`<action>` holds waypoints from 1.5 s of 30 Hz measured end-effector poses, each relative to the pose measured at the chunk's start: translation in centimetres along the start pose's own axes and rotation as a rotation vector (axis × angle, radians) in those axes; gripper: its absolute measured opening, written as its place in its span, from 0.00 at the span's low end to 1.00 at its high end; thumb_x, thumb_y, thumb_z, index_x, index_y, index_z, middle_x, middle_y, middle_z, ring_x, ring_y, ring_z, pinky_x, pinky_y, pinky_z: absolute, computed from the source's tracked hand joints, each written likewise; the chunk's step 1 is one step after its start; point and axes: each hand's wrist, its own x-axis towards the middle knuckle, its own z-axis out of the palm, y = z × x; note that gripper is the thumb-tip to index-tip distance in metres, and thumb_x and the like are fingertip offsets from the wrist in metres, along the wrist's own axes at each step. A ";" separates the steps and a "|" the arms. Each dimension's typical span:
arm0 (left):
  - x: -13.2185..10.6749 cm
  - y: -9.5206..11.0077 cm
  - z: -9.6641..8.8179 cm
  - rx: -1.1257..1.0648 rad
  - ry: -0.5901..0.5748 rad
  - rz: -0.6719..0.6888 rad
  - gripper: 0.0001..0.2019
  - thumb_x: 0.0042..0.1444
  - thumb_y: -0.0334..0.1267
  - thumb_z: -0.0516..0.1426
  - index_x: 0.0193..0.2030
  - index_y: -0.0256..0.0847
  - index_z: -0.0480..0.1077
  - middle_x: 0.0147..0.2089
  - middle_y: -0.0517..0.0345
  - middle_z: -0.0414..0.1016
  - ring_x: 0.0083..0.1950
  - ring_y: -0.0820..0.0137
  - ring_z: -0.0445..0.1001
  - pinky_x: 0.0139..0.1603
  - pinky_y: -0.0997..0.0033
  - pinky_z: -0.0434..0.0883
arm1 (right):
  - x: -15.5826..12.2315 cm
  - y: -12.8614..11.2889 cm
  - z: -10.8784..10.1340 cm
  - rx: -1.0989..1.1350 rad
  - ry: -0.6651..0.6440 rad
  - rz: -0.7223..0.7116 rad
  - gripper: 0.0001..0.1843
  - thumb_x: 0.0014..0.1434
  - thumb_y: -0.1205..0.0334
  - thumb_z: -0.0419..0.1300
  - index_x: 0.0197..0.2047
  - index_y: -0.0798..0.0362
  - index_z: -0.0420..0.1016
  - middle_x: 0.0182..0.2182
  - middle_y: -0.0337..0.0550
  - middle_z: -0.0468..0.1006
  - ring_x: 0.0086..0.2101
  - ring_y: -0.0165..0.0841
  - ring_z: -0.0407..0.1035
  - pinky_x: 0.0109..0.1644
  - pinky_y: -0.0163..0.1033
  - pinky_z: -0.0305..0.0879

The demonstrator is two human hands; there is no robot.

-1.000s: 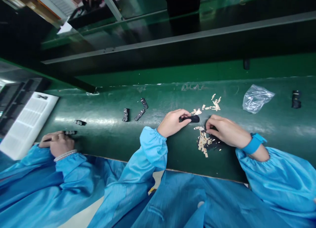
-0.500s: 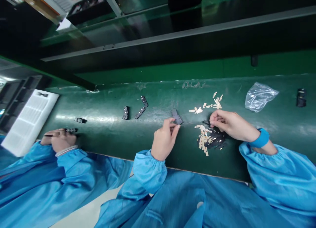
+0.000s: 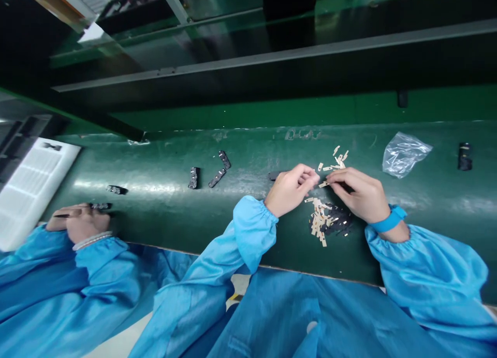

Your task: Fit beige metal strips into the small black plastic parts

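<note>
Right hand [image 3: 359, 195]: fingers [image 3: 334, 178] pressed together on a small brass tab [image 3: 323, 184]. Left hand [image 3: 291, 190]: fingers [image 3: 311, 176] curled together, just beside the tab; black plastic part [image 3: 274, 176] just beyond them on the desk [image 3: 163, 218].

A factory line: green workbench [image 3: 163, 156], blue smocks [image 3: 427, 275], small metal parts [image 3: 318, 223].

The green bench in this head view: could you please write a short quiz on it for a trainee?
1. Which wears the blue strap: the left hand or the right hand?
2. True or false: the plastic bag lies to the right of the pale strips in this view.
3. What colour is the bench?

Key: 1. right hand; 2. true; 3. green.
</note>
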 end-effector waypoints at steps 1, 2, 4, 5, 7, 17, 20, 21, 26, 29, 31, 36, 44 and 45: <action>0.1 -0.2 0.6 -0.076 -0.015 -0.038 0.10 0.63 0.43 0.62 0.45 0.39 0.72 0.36 0.56 0.80 0.34 0.72 0.80 0.31 0.75 0.78 | -0.2 0.1 0.2 -0.008 0.010 -0.036 0.09 0.69 0.63 0.57 0.41 0.48 0.80 0.43 0.48 0.85 0.45 0.40 0.79 0.53 0.48 0.74; 0.2 -0.5 1.0 -0.156 -0.032 -0.072 0.11 0.60 0.42 0.64 0.44 0.38 0.73 0.34 0.57 0.80 0.33 0.73 0.80 0.30 0.75 0.78 | -0.3 0.1 0.4 -0.016 0.010 -0.065 0.09 0.69 0.64 0.57 0.42 0.47 0.80 0.44 0.48 0.85 0.46 0.40 0.79 0.54 0.48 0.74; 0.1 -0.9 1.5 -0.291 -0.055 -0.108 0.10 0.59 0.39 0.65 0.42 0.36 0.73 0.31 0.58 0.78 0.30 0.74 0.78 0.31 0.75 0.78 | -0.4 0.1 0.5 -0.003 -0.010 -0.085 0.08 0.68 0.65 0.58 0.44 0.47 0.80 0.46 0.47 0.84 0.47 0.40 0.79 0.55 0.48 0.73; 0.0 -1.0 1.5 -0.326 -0.048 -0.106 0.10 0.59 0.39 0.65 0.41 0.35 0.74 0.31 0.58 0.78 0.30 0.75 0.78 0.32 0.75 0.78 | -0.4 0.0 0.5 0.027 -0.031 -0.067 0.08 0.68 0.65 0.59 0.46 0.47 0.80 0.46 0.47 0.84 0.47 0.40 0.79 0.55 0.48 0.73; -0.2 -1.0 1.2 -0.307 -0.001 -0.067 0.09 0.60 0.39 0.65 0.42 0.35 0.76 0.34 0.56 0.79 0.31 0.75 0.78 0.33 0.75 0.78 | -0.2 -0.4 0.2 0.134 -0.070 0.037 0.09 0.67 0.62 0.62 0.50 0.48 0.78 0.47 0.47 0.83 0.45 0.39 0.79 0.52 0.46 0.75; -0.9 -0.5 1.1 -0.049 0.102 0.152 0.09 0.65 0.37 0.61 0.50 0.43 0.78 0.43 0.56 0.80 0.38 0.74 0.80 0.41 0.74 0.80 | 0.1 -1.7 0.4 0.335 -0.131 0.396 0.11 0.65 0.52 0.63 0.38 0.51 0.78 0.30 0.41 0.81 0.26 0.30 0.71 0.28 0.35 0.68; -0.8 -0.7 1.5 -0.073 0.163 0.127 0.09 0.63 0.37 0.63 0.50 0.42 0.75 0.42 0.57 0.81 0.40 0.72 0.81 0.44 0.72 0.80 | 0.0 -2.1 0.9 0.359 -0.058 0.416 0.11 0.64 0.52 0.64 0.37 0.50 0.78 0.29 0.41 0.80 0.26 0.30 0.72 0.27 0.35 0.69; -0.8 -0.7 1.5 -0.059 0.174 0.135 0.08 0.63 0.38 0.63 0.47 0.41 0.75 0.42 0.57 0.81 0.40 0.73 0.81 0.44 0.72 0.80 | -0.2 -2.2 1.0 0.330 -0.024 0.410 0.11 0.64 0.52 0.64 0.37 0.50 0.78 0.29 0.41 0.80 0.26 0.31 0.72 0.27 0.35 0.69; -1.0 -0.3 1.5 0.149 0.154 0.294 0.06 0.67 0.37 0.58 0.43 0.41 0.78 0.42 0.56 0.82 0.41 0.73 0.81 0.44 0.74 0.79 | -0.8 -2.1 1.6 0.196 0.046 0.371 0.08 0.65 0.54 0.64 0.38 0.49 0.79 0.28 0.41 0.79 0.26 0.31 0.72 0.30 0.37 0.70; -1.1 -0.3 1.5 0.204 0.184 0.322 0.07 0.66 0.35 0.58 0.43 0.41 0.79 0.42 0.56 0.83 0.40 0.73 0.80 0.43 0.75 0.79 | -0.8 -2.1 1.6 0.168 0.050 0.354 0.08 0.66 0.55 0.64 0.38 0.49 0.79 0.29 0.41 0.79 0.27 0.32 0.72 0.31 0.38 0.70; -1.2 -0.5 1.6 0.223 0.194 0.321 0.07 0.65 0.34 0.58 0.42 0.41 0.79 0.40 0.57 0.83 0.38 0.74 0.80 0.41 0.75 0.79 | -0.8 -2.2 1.6 0.159 0.050 0.354 0.09 0.66 0.54 0.63 0.37 0.49 0.79 0.28 0.41 0.79 0.26 0.32 0.72 0.31 0.38 0.70; -1.3 -1.0 1.9 0.228 0.219 0.351 0.08 0.64 0.35 0.58 0.43 0.42 0.80 0.42 0.55 0.84 0.38 0.73 0.81 0.41 0.74 0.80 | -0.8 -2.3 1.7 0.184 0.052 0.373 0.10 0.65 0.53 0.64 0.38 0.49 0.80 0.27 0.40 0.80 0.25 0.32 0.72 0.29 0.37 0.70; -1.3 -0.8 1.8 0.252 0.275 0.291 0.06 0.62 0.32 0.59 0.39 0.42 0.79 0.36 0.60 0.83 0.32 0.75 0.78 0.38 0.75 0.77 | -0.5 -2.4 1.3 0.134 0.064 0.315 0.06 0.64 0.58 0.63 0.36 0.48 0.79 0.28 0.40 0.80 0.26 0.32 0.73 0.31 0.39 0.71; -1.2 -0.7 1.7 0.271 0.292 0.260 0.06 0.63 0.32 0.59 0.39 0.42 0.78 0.36 0.60 0.82 0.31 0.75 0.77 0.37 0.75 0.77 | -0.4 -2.3 1.1 0.149 0.081 0.336 0.05 0.64 0.59 0.63 0.35 0.49 0.78 0.27 0.40 0.79 0.25 0.32 0.72 0.30 0.38 0.70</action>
